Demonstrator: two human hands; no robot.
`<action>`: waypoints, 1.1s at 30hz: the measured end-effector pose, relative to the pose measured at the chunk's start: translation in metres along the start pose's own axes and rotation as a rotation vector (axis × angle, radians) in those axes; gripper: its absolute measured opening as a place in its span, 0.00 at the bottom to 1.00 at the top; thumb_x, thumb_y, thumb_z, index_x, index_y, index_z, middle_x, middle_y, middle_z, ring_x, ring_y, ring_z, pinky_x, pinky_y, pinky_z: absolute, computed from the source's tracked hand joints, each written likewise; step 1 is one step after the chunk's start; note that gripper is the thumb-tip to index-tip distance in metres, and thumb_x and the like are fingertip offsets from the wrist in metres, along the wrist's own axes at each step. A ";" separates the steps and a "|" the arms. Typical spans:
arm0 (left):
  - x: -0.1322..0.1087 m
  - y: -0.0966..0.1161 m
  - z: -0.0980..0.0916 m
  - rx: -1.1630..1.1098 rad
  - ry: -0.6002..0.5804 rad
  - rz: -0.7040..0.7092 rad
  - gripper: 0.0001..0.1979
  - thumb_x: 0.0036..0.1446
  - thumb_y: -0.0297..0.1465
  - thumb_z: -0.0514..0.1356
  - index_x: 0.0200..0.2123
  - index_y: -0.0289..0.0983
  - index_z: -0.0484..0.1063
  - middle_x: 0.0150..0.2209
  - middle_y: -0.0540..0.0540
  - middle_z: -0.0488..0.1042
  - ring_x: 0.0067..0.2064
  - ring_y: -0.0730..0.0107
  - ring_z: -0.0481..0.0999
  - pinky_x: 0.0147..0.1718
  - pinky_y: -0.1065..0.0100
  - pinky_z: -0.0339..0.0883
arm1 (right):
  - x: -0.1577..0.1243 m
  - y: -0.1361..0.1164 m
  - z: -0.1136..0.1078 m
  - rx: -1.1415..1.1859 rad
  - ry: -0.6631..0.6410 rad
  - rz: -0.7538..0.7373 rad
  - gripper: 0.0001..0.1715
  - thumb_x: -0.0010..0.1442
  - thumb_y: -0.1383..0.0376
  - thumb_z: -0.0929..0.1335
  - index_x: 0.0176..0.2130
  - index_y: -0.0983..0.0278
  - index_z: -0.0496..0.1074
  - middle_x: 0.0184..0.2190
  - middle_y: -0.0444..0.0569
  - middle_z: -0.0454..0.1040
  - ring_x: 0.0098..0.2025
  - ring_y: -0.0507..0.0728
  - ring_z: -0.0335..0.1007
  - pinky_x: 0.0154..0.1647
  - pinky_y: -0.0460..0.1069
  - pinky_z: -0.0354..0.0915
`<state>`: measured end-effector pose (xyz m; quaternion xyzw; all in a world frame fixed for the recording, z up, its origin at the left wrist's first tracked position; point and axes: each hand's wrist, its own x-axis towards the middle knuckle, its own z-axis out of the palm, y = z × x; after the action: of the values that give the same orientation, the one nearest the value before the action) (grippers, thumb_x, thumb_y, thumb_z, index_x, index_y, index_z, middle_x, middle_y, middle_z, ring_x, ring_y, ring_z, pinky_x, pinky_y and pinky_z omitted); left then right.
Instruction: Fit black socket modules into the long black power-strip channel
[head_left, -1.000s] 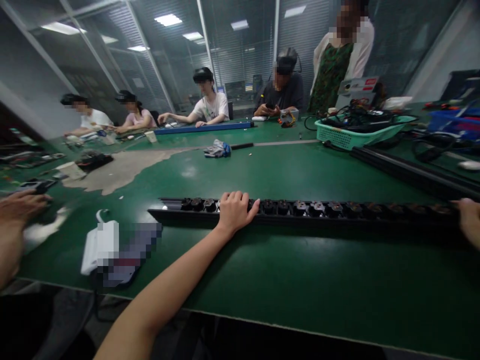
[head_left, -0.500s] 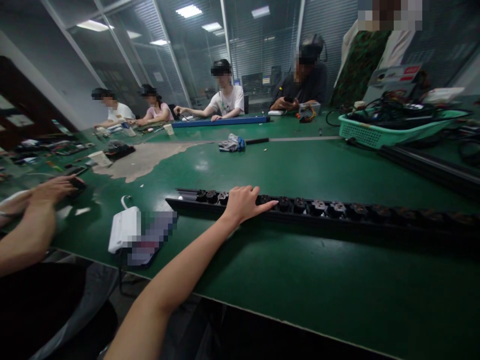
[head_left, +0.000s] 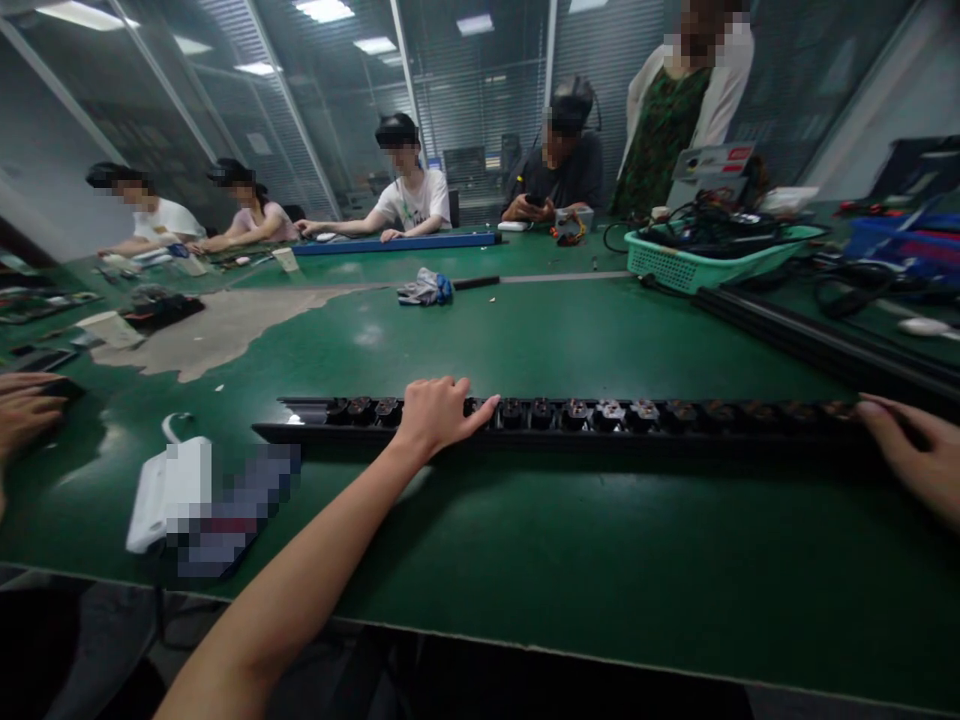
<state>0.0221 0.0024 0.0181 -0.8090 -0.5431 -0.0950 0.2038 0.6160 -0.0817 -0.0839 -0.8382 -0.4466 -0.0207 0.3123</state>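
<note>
A long black power strip housing (head_left: 360,433) lies across the table in front of me, its open channel holding a row of several dark socket modules (head_left: 577,412). My left hand (head_left: 439,415) grips it left of the middle, fingers curled over the far edge and thumb stretched along the top. At its right end is my right hand (head_left: 919,445), thumb and fingers closed round the strip; the hand is partly cut off by the picture's edge. The strip's left end shows bare channel without modules.
A white adapter (head_left: 176,490) and a blurred flat item (head_left: 240,515) lie at left. Farther off are grey-blue gloves (head_left: 425,288), a green basket (head_left: 701,265) of cables and black rails (head_left: 810,335). A neighbour's hands (head_left: 30,410) rest at far left; several people sit or stand opposite.
The view has swung to the right, and my right hand has come into sight at the strip's right end. My left hand keeps its place on the strip.
</note>
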 end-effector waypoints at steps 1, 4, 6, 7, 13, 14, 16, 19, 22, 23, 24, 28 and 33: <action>0.001 -0.001 -0.001 0.009 -0.012 0.005 0.37 0.61 0.59 0.38 0.28 0.36 0.73 0.26 0.39 0.75 0.26 0.61 0.72 0.25 0.64 0.46 | -0.003 -0.006 -0.002 -0.009 -0.014 -0.029 0.38 0.56 0.37 0.62 0.55 0.52 0.74 0.50 0.53 0.76 0.45 0.67 0.73 0.50 0.60 0.66; 0.002 -0.003 -0.004 0.022 -0.045 0.010 0.37 0.61 0.58 0.38 0.27 0.36 0.72 0.26 0.40 0.75 0.26 0.61 0.72 0.24 0.65 0.45 | -0.008 -0.021 -0.003 0.003 0.001 -0.098 0.38 0.58 0.39 0.60 0.56 0.56 0.73 0.52 0.53 0.76 0.49 0.66 0.73 0.53 0.58 0.66; 0.002 0.000 -0.007 0.018 -0.066 0.043 0.35 0.62 0.56 0.39 0.29 0.36 0.72 0.28 0.40 0.76 0.27 0.60 0.73 0.25 0.66 0.46 | -0.011 -0.029 -0.002 0.029 0.029 -0.100 0.37 0.58 0.40 0.61 0.54 0.58 0.75 0.51 0.53 0.76 0.51 0.66 0.72 0.54 0.58 0.65; 0.001 0.002 -0.008 0.019 -0.064 0.058 0.34 0.63 0.55 0.39 0.29 0.36 0.72 0.29 0.40 0.76 0.28 0.60 0.74 0.25 0.65 0.46 | -0.012 -0.032 -0.002 0.040 0.045 -0.102 0.36 0.58 0.40 0.62 0.53 0.58 0.76 0.50 0.53 0.77 0.52 0.65 0.72 0.54 0.57 0.65; -0.005 0.020 -0.009 -0.051 0.069 0.156 0.24 0.67 0.44 0.42 0.41 0.36 0.73 0.35 0.42 0.78 0.36 0.58 0.76 0.32 0.62 0.57 | -0.018 -0.047 -0.006 0.088 0.074 -0.115 0.33 0.59 0.42 0.63 0.50 0.60 0.77 0.49 0.52 0.77 0.53 0.64 0.71 0.56 0.56 0.63; -0.005 0.021 -0.008 -0.060 0.086 0.170 0.24 0.67 0.44 0.43 0.43 0.36 0.73 0.36 0.42 0.78 0.36 0.58 0.76 0.33 0.62 0.58 | -0.019 -0.049 -0.007 0.097 0.077 -0.105 0.33 0.59 0.42 0.63 0.50 0.60 0.77 0.48 0.52 0.78 0.53 0.64 0.72 0.56 0.56 0.64; -0.005 0.023 -0.005 -0.068 0.100 0.185 0.24 0.66 0.46 0.44 0.44 0.35 0.73 0.36 0.42 0.78 0.37 0.58 0.76 0.33 0.63 0.58 | -0.020 -0.053 -0.009 0.105 0.084 -0.092 0.32 0.60 0.43 0.63 0.49 0.61 0.78 0.47 0.52 0.78 0.51 0.64 0.72 0.55 0.56 0.64; -0.004 0.023 0.000 -0.069 0.081 0.188 0.29 0.61 0.55 0.47 0.43 0.36 0.73 0.36 0.41 0.77 0.36 0.57 0.76 0.31 0.64 0.56 | -0.020 -0.055 -0.012 0.115 0.078 -0.100 0.32 0.62 0.44 0.61 0.50 0.62 0.77 0.47 0.53 0.78 0.52 0.64 0.72 0.56 0.55 0.64; -0.003 0.023 0.005 -0.063 0.052 0.190 0.33 0.57 0.60 0.48 0.43 0.37 0.72 0.36 0.41 0.77 0.36 0.56 0.75 0.29 0.65 0.54 | -0.020 -0.054 -0.014 0.178 0.015 -0.110 0.32 0.65 0.46 0.58 0.53 0.61 0.76 0.51 0.52 0.76 0.56 0.63 0.70 0.60 0.55 0.61; -0.003 0.023 0.006 -0.060 0.048 0.191 0.34 0.56 0.61 0.48 0.43 0.37 0.72 0.36 0.41 0.77 0.36 0.57 0.75 0.29 0.65 0.54 | -0.020 -0.052 -0.015 0.203 -0.010 -0.117 0.32 0.65 0.46 0.58 0.54 0.61 0.75 0.52 0.52 0.76 0.57 0.62 0.69 0.60 0.55 0.60; -0.003 0.022 0.007 -0.056 0.047 0.191 0.34 0.56 0.61 0.48 0.43 0.37 0.72 0.35 0.42 0.77 0.36 0.57 0.75 0.29 0.65 0.54 | -0.019 -0.050 -0.015 0.221 -0.029 -0.130 0.32 0.65 0.46 0.58 0.55 0.61 0.75 0.53 0.52 0.75 0.57 0.62 0.68 0.61 0.55 0.59; -0.003 0.022 0.009 -0.030 0.050 0.191 0.35 0.55 0.63 0.47 0.40 0.38 0.72 0.34 0.43 0.76 0.35 0.58 0.75 0.28 0.65 0.53 | -0.016 -0.043 -0.014 0.219 -0.054 -0.192 0.33 0.62 0.45 0.62 0.56 0.62 0.73 0.55 0.54 0.73 0.58 0.62 0.67 0.62 0.56 0.58; -0.003 0.022 0.009 -0.014 0.061 0.184 0.34 0.55 0.63 0.46 0.37 0.38 0.71 0.33 0.43 0.75 0.34 0.60 0.74 0.28 0.66 0.52 | -0.015 -0.042 -0.013 0.189 -0.064 -0.204 0.35 0.60 0.42 0.64 0.57 0.60 0.72 0.53 0.52 0.73 0.54 0.62 0.69 0.58 0.56 0.61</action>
<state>0.0405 -0.0030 0.0037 -0.8537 -0.4593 -0.1042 0.2223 0.5776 -0.0826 -0.0571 -0.7554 -0.5393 0.0165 0.3719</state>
